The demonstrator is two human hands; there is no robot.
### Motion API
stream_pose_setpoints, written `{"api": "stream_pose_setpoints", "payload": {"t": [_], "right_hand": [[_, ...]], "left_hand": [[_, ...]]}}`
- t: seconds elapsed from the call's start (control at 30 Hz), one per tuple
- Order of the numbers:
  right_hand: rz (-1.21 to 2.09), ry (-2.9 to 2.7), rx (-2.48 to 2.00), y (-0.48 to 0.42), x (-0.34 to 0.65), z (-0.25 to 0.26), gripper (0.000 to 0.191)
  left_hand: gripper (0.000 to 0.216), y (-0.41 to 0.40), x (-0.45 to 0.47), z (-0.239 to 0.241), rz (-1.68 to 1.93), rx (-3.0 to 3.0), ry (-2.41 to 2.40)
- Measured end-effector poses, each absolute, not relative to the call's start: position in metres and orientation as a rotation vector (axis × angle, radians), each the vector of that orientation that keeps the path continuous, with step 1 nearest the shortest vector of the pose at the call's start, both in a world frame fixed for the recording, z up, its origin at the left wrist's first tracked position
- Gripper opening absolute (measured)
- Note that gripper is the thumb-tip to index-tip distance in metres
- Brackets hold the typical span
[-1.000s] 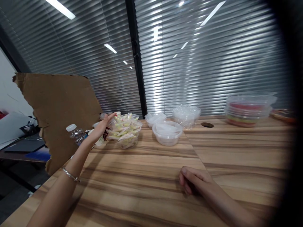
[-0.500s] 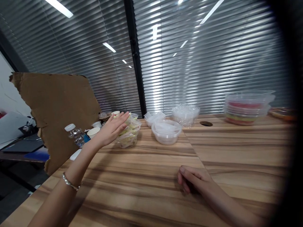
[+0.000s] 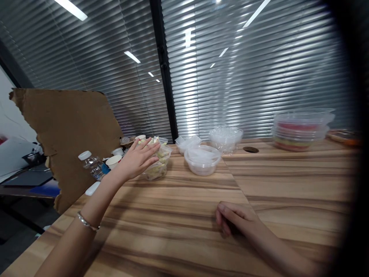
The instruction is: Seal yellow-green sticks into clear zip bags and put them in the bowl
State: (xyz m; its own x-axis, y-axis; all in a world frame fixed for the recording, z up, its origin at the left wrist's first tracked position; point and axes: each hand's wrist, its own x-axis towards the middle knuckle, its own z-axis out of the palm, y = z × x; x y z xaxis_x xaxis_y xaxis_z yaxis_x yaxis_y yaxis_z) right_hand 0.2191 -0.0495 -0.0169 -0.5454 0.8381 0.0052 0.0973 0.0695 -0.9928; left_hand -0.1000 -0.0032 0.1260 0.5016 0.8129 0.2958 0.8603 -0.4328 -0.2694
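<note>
My left hand (image 3: pixel 138 158) is stretched out at the left with its fingers spread. It covers part of a clear container of small yellowish packets (image 3: pixel 158 167); whether it touches them I cannot tell. My right hand (image 3: pixel 235 219) rests on the wooden table (image 3: pixel 173 219) at the right, fingers curled in and thumb on top, with no object visible in it. Between and beyond the hands stands a clear round plastic bowl (image 3: pixel 203 167) with whitish plastic pieces inside. Right behind it are a pile of translucent packets (image 3: pixel 188 143) and a plastic-wrapped stack of bowls (image 3: pixel 226 139).
A stack of clear tubs with red and green contents (image 3: pixel 300 130) stands at the back right, near a round table hole (image 3: pixel 250 149). On the left are a plastic bottle (image 3: pixel 93 165), a paper cup (image 3: pixel 113 161) and an upright cardboard sheet (image 3: pixel 77 127). Blinds (image 3: pixel 245 77) rise behind.
My left hand has dipped slightly and its fingers have spread wider over the packets. The right hand stays where it was.
</note>
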Motion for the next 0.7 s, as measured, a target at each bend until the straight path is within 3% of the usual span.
{"api": "stream_pose_setpoints", "payload": {"t": [0.33,0.57,0.7], "right_hand": [[1.533,-1.732,-0.931,-0.050,0.219,-0.017,0.048],[1.500,-1.732,-0.937,-0.056,0.213,-0.010,0.047],[1.494,-1.760,-0.909,-0.061,0.212,-0.003,0.044]], "left_hand": [[0.051,-0.005,-0.100,0.129,-0.131,-2.393,-1.372],[0.052,0.000,-0.105,0.144,-0.366,-2.373,-1.448],[0.058,0.034,-0.087,0.164,-0.056,-2.415,-1.439]]}}
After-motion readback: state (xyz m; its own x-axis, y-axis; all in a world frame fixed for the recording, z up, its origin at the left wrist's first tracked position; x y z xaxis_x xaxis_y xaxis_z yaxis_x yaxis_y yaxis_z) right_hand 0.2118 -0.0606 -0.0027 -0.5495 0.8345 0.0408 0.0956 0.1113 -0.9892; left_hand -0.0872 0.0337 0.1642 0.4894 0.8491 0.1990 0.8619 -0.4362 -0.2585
